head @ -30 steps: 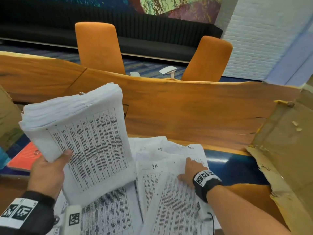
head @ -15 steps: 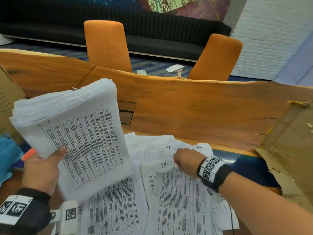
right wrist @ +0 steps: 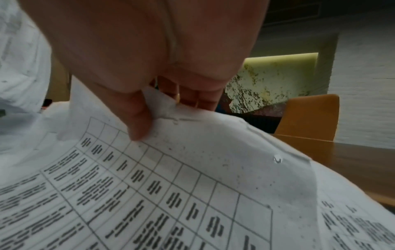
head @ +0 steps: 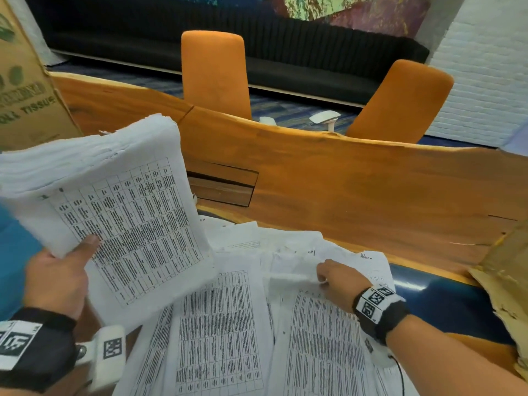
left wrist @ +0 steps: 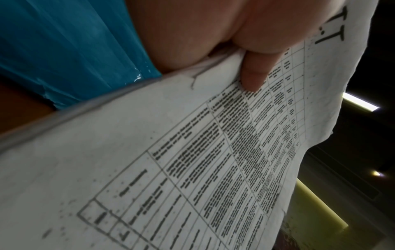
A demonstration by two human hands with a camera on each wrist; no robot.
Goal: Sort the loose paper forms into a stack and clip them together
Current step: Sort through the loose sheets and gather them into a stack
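Since a second ago the right hand (head: 338,284) has slid from lying flat on a sheet to pinching the top edge of a loose form (head: 323,338), and the stack (head: 114,212) has stayed raised. In the head view the left hand (head: 57,284) grips that thick stack of forms by its lower corner, thumb on the printed face, tilted up just left of the loose form; more loose forms (head: 220,324) lie fanned on the wooden table (head: 357,195) between the two, and a cardboard box (head: 25,90) stands behind the stack. The left wrist view adds what the head view lacks: the left hand (left wrist: 213,33) has its thumb pressed on the stack (left wrist: 192,160), with a teal surface behind it. The right wrist view shows the right hand (right wrist: 149,59) with thumb and fingers closed on a crumpled edge of the loose form (right wrist: 171,186), lifting it; an orange chair (right wrist: 307,116) stands beyond. I judge the sorting partly done: much is gathered, several sheets remain, and no clip is in sight.
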